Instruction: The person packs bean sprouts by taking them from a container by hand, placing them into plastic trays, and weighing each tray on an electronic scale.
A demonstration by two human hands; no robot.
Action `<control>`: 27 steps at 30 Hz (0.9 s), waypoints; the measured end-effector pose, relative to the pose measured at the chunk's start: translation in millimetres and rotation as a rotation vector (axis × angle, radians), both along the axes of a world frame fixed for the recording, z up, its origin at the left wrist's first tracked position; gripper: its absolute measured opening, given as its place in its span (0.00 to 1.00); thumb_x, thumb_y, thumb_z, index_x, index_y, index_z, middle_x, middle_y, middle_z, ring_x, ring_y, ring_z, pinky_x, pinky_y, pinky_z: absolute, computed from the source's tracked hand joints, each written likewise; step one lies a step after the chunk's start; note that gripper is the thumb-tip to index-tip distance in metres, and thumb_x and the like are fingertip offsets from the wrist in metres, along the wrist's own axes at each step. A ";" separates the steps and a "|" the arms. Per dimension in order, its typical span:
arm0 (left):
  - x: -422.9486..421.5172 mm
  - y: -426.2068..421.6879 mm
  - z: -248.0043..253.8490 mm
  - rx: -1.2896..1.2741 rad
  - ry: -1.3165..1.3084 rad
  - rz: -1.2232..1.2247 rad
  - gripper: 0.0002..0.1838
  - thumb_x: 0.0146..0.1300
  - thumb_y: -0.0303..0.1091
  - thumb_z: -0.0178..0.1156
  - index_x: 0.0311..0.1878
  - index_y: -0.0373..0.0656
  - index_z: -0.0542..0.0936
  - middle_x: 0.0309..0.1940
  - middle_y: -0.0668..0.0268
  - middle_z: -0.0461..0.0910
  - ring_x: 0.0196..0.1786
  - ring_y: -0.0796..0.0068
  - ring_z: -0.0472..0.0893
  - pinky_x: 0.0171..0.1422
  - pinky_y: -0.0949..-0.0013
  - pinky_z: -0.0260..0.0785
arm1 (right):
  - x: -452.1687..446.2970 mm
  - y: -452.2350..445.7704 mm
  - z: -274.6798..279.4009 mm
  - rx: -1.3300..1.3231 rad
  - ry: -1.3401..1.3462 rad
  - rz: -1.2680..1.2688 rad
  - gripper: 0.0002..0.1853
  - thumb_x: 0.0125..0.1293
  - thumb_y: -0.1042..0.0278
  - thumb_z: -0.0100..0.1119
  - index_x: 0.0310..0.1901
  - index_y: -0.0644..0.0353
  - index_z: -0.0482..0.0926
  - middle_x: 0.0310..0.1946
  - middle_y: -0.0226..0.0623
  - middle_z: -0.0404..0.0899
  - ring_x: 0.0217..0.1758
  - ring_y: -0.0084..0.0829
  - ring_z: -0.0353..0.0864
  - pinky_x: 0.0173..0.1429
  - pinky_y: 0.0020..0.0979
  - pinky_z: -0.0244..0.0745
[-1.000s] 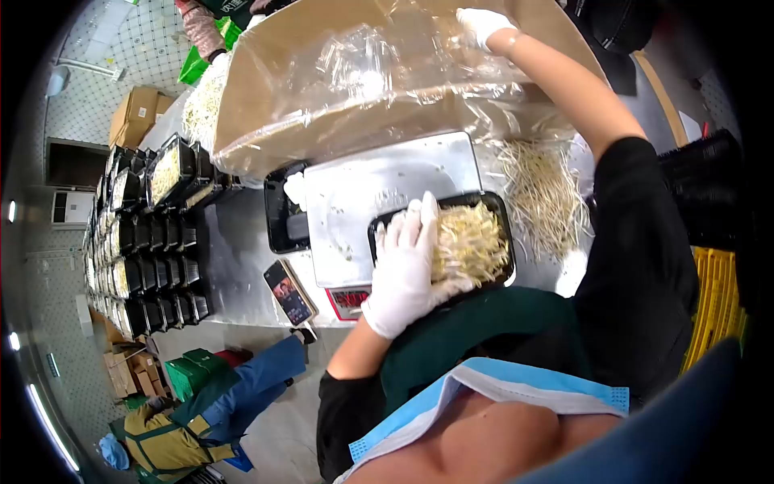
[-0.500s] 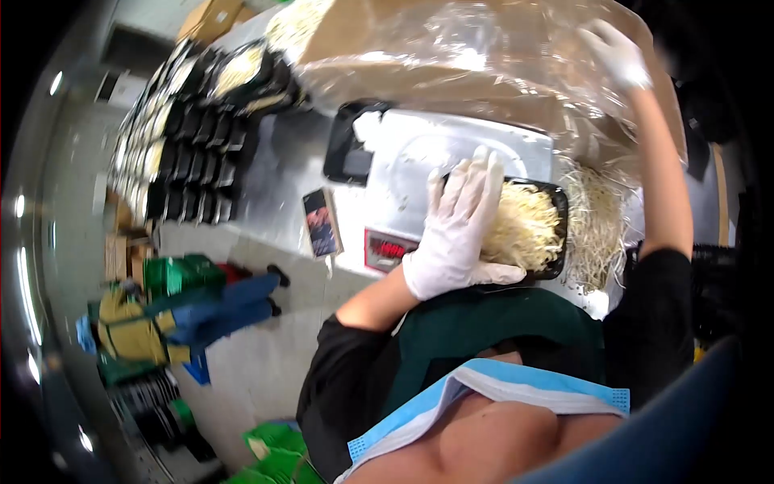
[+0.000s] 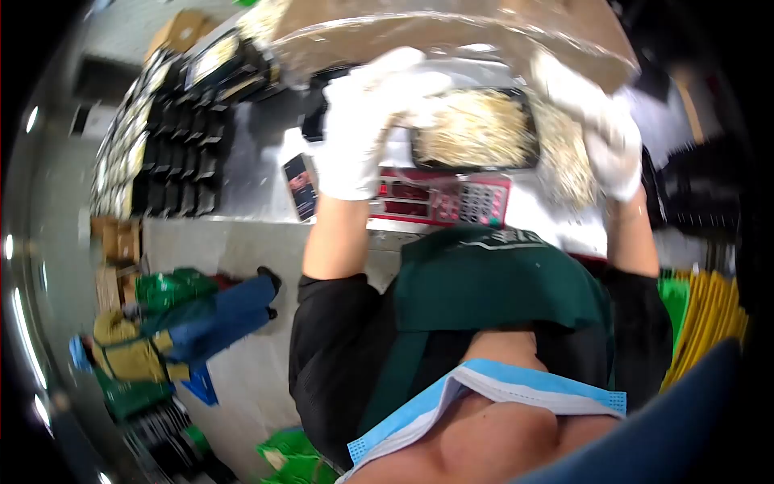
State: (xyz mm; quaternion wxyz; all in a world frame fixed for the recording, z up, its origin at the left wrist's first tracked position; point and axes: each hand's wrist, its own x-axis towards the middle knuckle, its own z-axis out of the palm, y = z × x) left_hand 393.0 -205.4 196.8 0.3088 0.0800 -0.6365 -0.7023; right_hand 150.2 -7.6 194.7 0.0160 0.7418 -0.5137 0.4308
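A black tray of pale bean sprouts (image 3: pixel 476 129) rests on the scale, whose red keypad and display panel (image 3: pixel 439 200) faces me. My left hand (image 3: pixel 359 129), in a white glove, is at the tray's left end with its fingers stretched out and apart. My right hand (image 3: pixel 601 129), also gloved, is beside the tray's right end, over loose sprouts (image 3: pixel 567 153). Its fingers point toward the tray's far right corner and are smeared by motion, so whether they hold anything does not show.
A big carton lined with clear plastic (image 3: pixel 451 32) stands behind the scale. Stacked black trays of sprouts (image 3: pixel 173 153) fill the table's left side. A phone (image 3: pixel 300 185) lies near the front edge. Another person (image 3: pixel 177 331) is on the floor area at left, beside green bags (image 3: pixel 173 286).
My left hand has come off the sprouts to the tray's left. My right hand has come down from the plastic-lined carton to the tray's right side. The scale's keypad is now uncovered.
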 end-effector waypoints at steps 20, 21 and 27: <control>-35.8 -61.5 -136.9 -0.911 -0.779 0.702 0.16 0.57 0.36 0.60 0.47 0.39 0.80 0.47 0.64 0.81 0.51 0.73 0.77 0.54 0.70 0.69 | -4.9 -61.3 -109.6 0.341 -0.360 -0.602 0.19 0.65 0.51 0.49 0.42 0.57 0.82 0.44 0.43 0.80 0.53 0.42 0.75 0.58 0.37 0.68; -36.4 -61.1 -139.2 -0.916 -0.791 0.714 0.17 0.57 0.36 0.61 0.48 0.39 0.79 0.47 0.64 0.81 0.52 0.73 0.77 0.54 0.70 0.69 | 0.5 -57.8 -107.7 0.411 -0.433 -0.599 0.19 0.66 0.53 0.48 0.42 0.58 0.82 0.45 0.42 0.80 0.53 0.42 0.75 0.58 0.38 0.68; -37.3 -64.6 -143.6 -0.896 -0.772 0.709 0.23 0.52 0.37 0.66 0.51 0.38 0.77 0.49 0.60 0.79 0.53 0.69 0.76 0.56 0.67 0.68 | -9.5 -59.3 -122.7 0.495 -0.764 -0.336 0.15 0.68 0.65 0.51 0.49 0.64 0.79 0.45 0.38 0.80 0.48 0.28 0.77 0.55 0.30 0.72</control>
